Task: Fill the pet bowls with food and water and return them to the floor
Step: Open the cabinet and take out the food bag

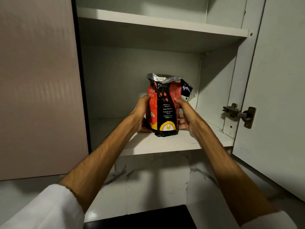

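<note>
Head view: left hand (142, 111) and right hand (184, 113) clasp the opened food bag (162, 109) from both sides, steadying it upright on the shelf (165, 144).

You can read, mid-frame on the pet food bag (162, 104): "Better Digestion", "Promotes Optimum Growth", "Omega 3 & 6 for a Healthy Coat"; rest too blurry.

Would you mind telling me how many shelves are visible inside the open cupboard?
2: the lower shelf, where the pet food bag stands between both hands, and the upper shelf above it. Any higher ones are out of frame.
</note>
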Motion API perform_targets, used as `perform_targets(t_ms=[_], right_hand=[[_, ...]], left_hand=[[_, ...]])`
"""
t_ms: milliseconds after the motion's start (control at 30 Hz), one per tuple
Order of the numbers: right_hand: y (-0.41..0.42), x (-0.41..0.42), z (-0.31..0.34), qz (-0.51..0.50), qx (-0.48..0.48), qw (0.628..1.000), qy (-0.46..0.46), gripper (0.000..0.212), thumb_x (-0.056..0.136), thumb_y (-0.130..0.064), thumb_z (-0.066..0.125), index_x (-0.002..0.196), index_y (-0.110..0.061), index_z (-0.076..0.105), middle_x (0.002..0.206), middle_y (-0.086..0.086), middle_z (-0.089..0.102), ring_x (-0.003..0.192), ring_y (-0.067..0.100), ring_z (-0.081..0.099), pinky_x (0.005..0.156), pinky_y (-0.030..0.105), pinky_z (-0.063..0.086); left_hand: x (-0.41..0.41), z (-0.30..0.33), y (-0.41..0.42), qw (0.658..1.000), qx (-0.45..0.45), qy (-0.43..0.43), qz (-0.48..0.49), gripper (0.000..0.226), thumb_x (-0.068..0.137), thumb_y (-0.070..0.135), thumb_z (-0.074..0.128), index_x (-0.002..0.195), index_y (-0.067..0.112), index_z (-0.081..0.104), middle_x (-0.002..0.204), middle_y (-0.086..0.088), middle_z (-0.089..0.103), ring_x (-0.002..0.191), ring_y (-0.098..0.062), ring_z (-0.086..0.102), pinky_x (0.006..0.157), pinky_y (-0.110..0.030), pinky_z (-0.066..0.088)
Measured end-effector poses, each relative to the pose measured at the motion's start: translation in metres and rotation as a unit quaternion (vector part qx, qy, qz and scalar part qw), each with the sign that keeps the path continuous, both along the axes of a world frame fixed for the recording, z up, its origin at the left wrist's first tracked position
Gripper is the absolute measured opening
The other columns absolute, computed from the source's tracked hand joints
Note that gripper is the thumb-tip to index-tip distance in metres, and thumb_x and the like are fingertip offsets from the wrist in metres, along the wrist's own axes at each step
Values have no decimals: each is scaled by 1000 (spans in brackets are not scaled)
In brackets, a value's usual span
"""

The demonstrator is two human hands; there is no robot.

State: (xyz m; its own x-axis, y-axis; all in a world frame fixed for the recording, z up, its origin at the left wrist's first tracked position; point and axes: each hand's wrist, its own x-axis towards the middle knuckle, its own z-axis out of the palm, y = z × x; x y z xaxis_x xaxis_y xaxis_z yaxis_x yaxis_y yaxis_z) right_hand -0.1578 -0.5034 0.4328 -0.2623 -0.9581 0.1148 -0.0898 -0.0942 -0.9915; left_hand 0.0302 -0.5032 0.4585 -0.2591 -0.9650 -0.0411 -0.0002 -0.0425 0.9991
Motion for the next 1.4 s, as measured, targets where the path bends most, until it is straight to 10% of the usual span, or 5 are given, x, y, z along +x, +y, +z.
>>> perform_targets(t_ms=[300, 500, 667, 867, 1400], right_hand=[[14, 10, 6, -12, -18, 999, -33, 44, 98, -59, 55, 113, -21, 68, 108, 9, 77, 96, 27, 74, 68, 34, 56], [39, 14, 7, -22, -30, 999, -38, 32, 97, -57, 58, 102, -27, 67, 100, 7, 78, 86, 24, 76, 53, 26, 57], [64, 18, 7, -29, -33, 999, -30, 33, 98, -56, 57, 105, -26, 68, 102, 8, 77, 91, 25, 75, 62, 31, 56], [101, 25, 6, -45, -33, 998, -21, 46, 94, -60, 59, 112, -19, 70, 92, 4, 76, 84, 24, 75, 66, 34, 57], [211, 54, 0, -88, -43, 995, -25, 38, 94, -59, 60, 96, -23, 71, 60, -7, 71, 52, 11, 70, 51, 27, 54]], left_hand=[[0, 4, 24, 999, -40, -4, 8, 46, 106, 56, 29, 84, 26, 56, 47, -2, 68, 42, -15, 68, 48, -26, 50], [5, 6, 48, 999, -43, -11, 2, 46, 105, 58, 31, 83, 27, 57, 47, -2, 67, 75, -27, 66, 63, -36, 47], [12, 7, 77, 999, -52, -4, -5, 46, 106, 55, 31, 80, 26, 57, 46, -2, 67, 42, -15, 68, 60, -32, 46], [25, 6, 112, 998, -67, 4, -21, 43, 106, 53, 33, 82, 27, 58, 49, -1, 69, 79, -26, 66, 64, -37, 47], [54, -6, 196, 997, -38, 26, -63, 35, 103, 56, 40, 89, 29, 58, 93, -14, 67, 93, -31, 65, 67, -39, 49]])
